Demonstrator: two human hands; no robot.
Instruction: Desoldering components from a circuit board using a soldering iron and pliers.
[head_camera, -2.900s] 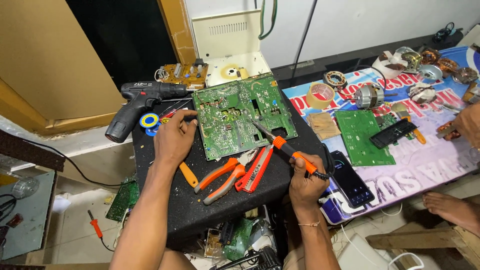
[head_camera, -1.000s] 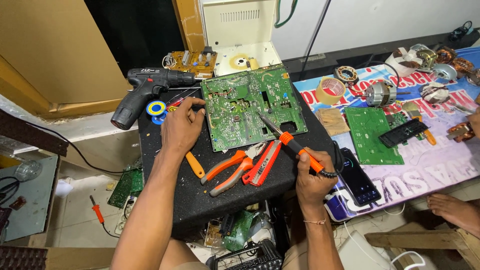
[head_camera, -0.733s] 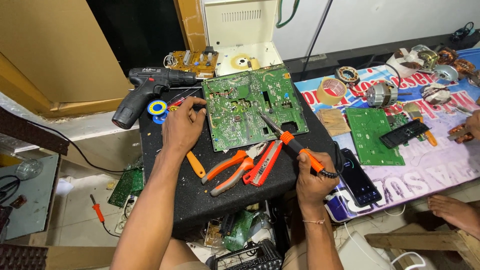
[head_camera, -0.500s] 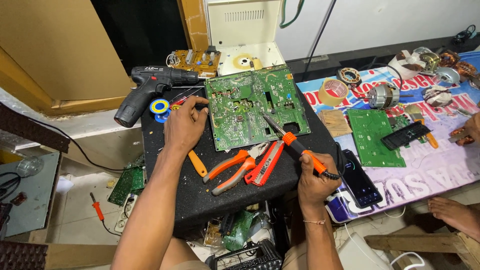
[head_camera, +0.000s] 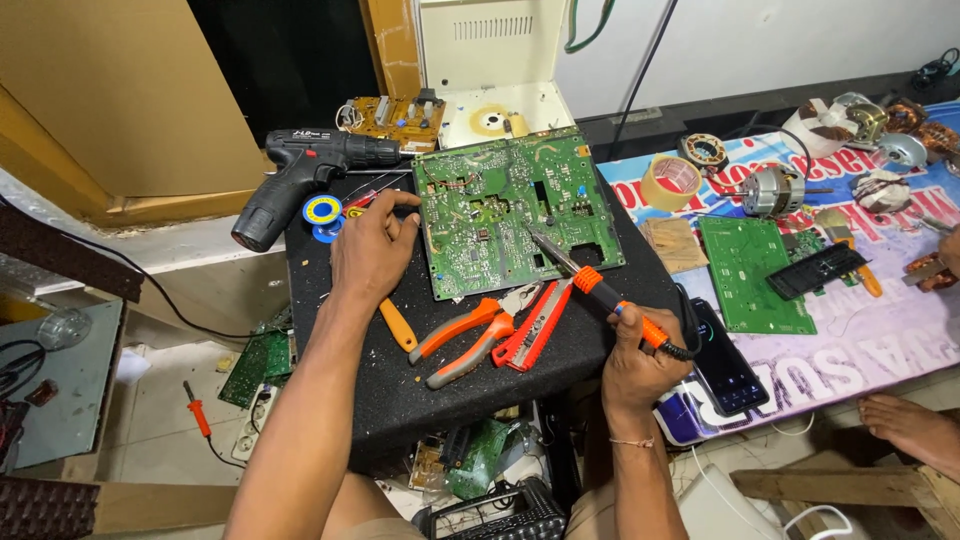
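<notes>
A large green circuit board (head_camera: 515, 210) lies on a black padded stand (head_camera: 400, 370). My right hand (head_camera: 640, 365) grips an orange-handled soldering iron (head_camera: 600, 290) whose tip rests on the board's middle right. My left hand (head_camera: 372, 255) lies flat on the stand at the board's left edge, fingertips touching it, holding nothing. Orange-handled pliers (head_camera: 470, 335) and a red utility knife (head_camera: 535, 325) lie just below the board, between my hands. A screwdriver's orange handle (head_camera: 398, 326) pokes out from under my left hand.
A black cordless drill (head_camera: 300, 175) and a solder spool (head_camera: 322, 211) sit at the stand's left. To the right are a smartphone (head_camera: 722, 358), a smaller green board (head_camera: 752, 270), a tape roll (head_camera: 672, 180), motors and coils. Another person's foot (head_camera: 915, 430) shows at lower right.
The view has shifted slightly. The soldering iron tip has stayed on the board and my left hand has kept its place by the board's left edge.
</notes>
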